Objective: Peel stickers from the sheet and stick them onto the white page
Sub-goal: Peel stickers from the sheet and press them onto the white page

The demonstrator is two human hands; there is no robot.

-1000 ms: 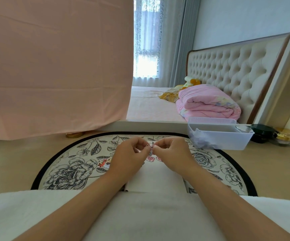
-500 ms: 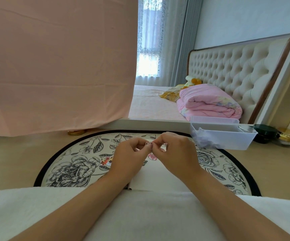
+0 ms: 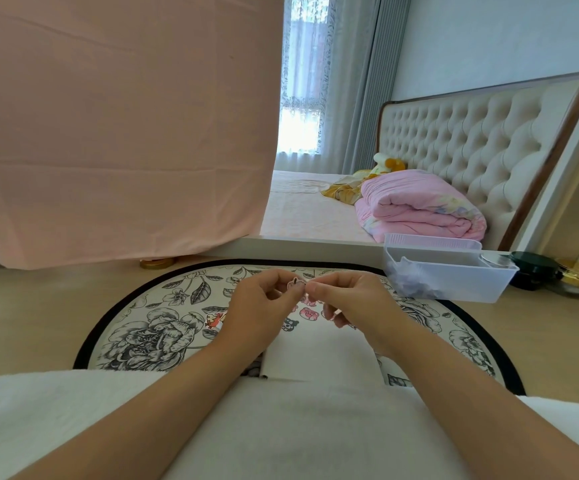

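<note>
A white page (image 3: 319, 355) lies on a round floral mat (image 3: 163, 327), with several small pink and dark stickers (image 3: 310, 312) stuck along its far edge. Above that edge my left hand (image 3: 264, 306) and my right hand (image 3: 347, 301) meet fingertip to fingertip. Between them they pinch one small pink sticker piece (image 3: 296, 284). Whether it is a sticker or its backing is too small to tell. Another red sticker (image 3: 213, 320) lies on the mat just left of my left wrist.
A clear plastic bin (image 3: 447, 278) holding small bits stands to the right of the mat. Dark and gold jars (image 3: 537, 273) sit beyond it. A pink cloth (image 3: 115, 126) hangs at left; a bed with a folded pink quilt (image 3: 416, 206) lies behind.
Both hands stayed together pinching the small piece; the fingers have shifted slightly and the pink sticker now shows above my left thumb. The view has tilted a little.
</note>
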